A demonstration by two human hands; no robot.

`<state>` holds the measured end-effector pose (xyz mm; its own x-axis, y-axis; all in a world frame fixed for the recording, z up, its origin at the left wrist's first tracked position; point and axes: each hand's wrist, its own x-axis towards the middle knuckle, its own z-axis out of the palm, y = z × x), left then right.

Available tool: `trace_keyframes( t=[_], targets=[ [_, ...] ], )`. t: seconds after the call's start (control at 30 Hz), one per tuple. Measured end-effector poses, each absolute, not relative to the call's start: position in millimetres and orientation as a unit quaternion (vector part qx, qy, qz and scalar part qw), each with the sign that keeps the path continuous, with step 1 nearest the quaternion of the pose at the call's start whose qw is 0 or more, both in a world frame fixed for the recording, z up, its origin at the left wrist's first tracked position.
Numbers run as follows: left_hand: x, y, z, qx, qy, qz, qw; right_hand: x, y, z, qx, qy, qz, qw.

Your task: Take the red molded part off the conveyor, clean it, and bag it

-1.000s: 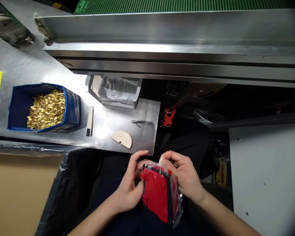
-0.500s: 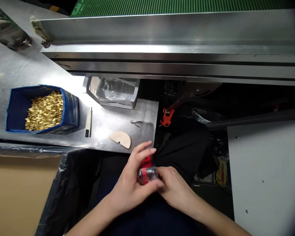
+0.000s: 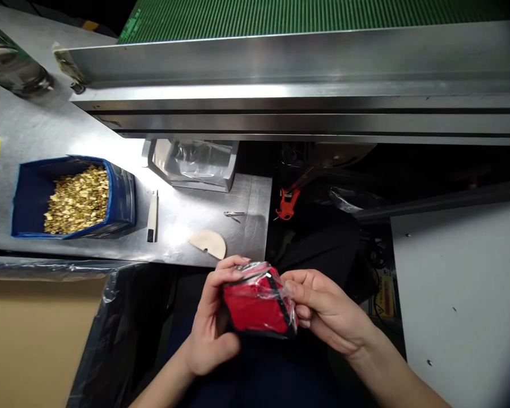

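A red pouch with black edging (image 3: 257,309), partly covered by clear plastic wrap, is held over my lap. My left hand (image 3: 215,317) grips its left side, fingers behind and along the top, thumb low at the front. At the right end, my right hand (image 3: 323,303) pinches the clear plastic (image 3: 285,289) between thumb and fingers. Just beyond the pouch, on the metal table, lie a pale half-disc with a small notch (image 3: 208,243) and a nail clipper-like metal tool (image 3: 233,214).
A blue bin (image 3: 123,195) of small gold-coloured pieces and a utility knife (image 3: 152,216) are on the metal table (image 3: 174,226). A grey bin (image 3: 229,173) holds clear bags. A green conveyor belt (image 3: 323,17) runs behind its metal rail. Orange-handled snips (image 3: 287,205) hang beyond the table edge.
The red pouch has turned so its broad red face shows. My right hand has moved out to the right and now pinches the plastic at its end.
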<state>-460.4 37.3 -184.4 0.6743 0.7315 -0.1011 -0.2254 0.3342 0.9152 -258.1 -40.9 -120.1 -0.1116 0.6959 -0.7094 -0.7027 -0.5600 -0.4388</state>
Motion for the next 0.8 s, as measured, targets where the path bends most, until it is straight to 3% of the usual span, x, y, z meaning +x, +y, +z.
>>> trace_keyframes(
  t=[0.1, 0.27, 0.37, 0.53, 0.63, 0.7, 0.8],
  targets=[
    [-459.9, 41.5, -190.3, 0.562, 0.276, 0.273, 0.73, -259.1, -38.0, -122.0, -0.466, 0.015, 0.744, 0.479],
    [-458.1, 40.7, -189.2, 0.521, 0.248, 0.159, 0.801, -259.4, -33.0, -122.4, -0.509, -0.03, 0.719, 0.472],
    [-455.3, 38.5, -183.4, 0.549, 0.293, 0.131, 0.772, -262.1, -30.3, -124.1, -0.569, -0.109, 0.677, 0.454],
    [-455.0, 43.2, -175.6, 0.53, 0.291, 0.11, 0.789, -266.0, -30.6, -127.5, -0.739, -0.356, 0.441, 0.363],
    [-459.4, 47.0, -175.0, 0.449, 0.272, 0.067, 0.848, -264.4, -35.8, -133.3, -0.743, -0.506, 0.322, 0.297],
    [-462.0, 46.9, -175.6, 0.378, 0.246, 0.039, 0.892, -261.6, -40.1, -137.5, -0.729, -0.559, 0.303, 0.253],
    [-463.6, 42.9, -175.3, 0.3, 0.224, -0.006, 0.927, -255.8, -44.6, -138.0, -0.706, -0.55, 0.381, 0.231]
  ],
)
